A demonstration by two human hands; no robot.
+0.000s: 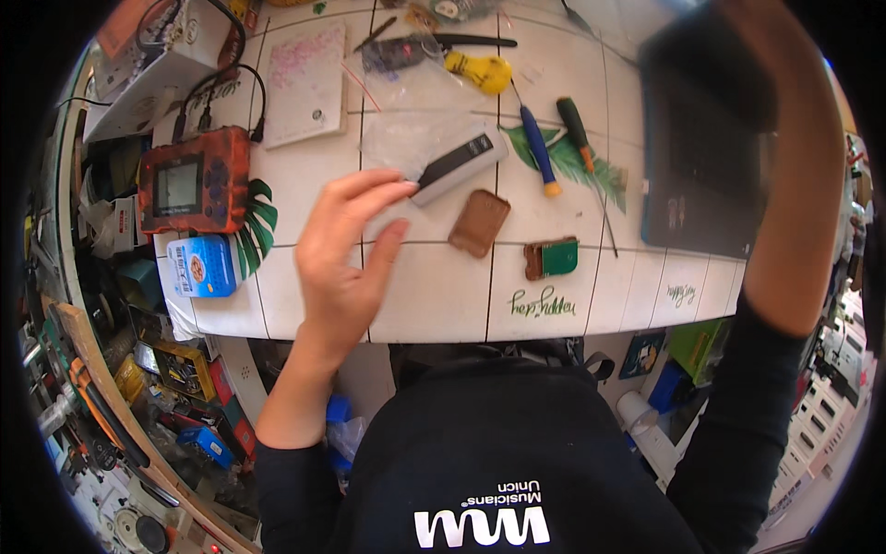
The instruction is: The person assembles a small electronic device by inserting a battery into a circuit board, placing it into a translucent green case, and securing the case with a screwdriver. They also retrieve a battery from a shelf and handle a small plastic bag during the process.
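Left hand (341,245) in over the white-tiled tabletop (425,300), thumb and fingers well apart, nothing clamped between them, fingertips (404,188) right at the near end of the grey oblong device (461,164) with its black top strip; whether skin meets casing there, I cannot tell. That device lies on a slant, its far end pointing up and to the right, and a crumpled clear plastic bag (392,138) sits just beyond the fingers, against its left side. Just below the device, a brown rounded cover (480,223) lies flat, and to its right there's a small green circuit board (558,257) in a brown housing. Up from there, two screwdrivers: a blue-handled one (535,148) beside the device and a green-and-black-handled one (574,129) further right, its long shaft running down toward the front of the table. Beyond the device, a yellow bulb-shaped item (480,71) lies near the back. Over on the left, a notebook with pink blossoms (306,83), then an orange handheld unit (196,180) with a screen and black cables, and a blue-and-white box (201,265) just below it. Far right, the bare forearm reaches up past a dark laptop-like panel (697,148); the right hand (766,20) is a blur at the top edge, and its fingers I cannot make out.
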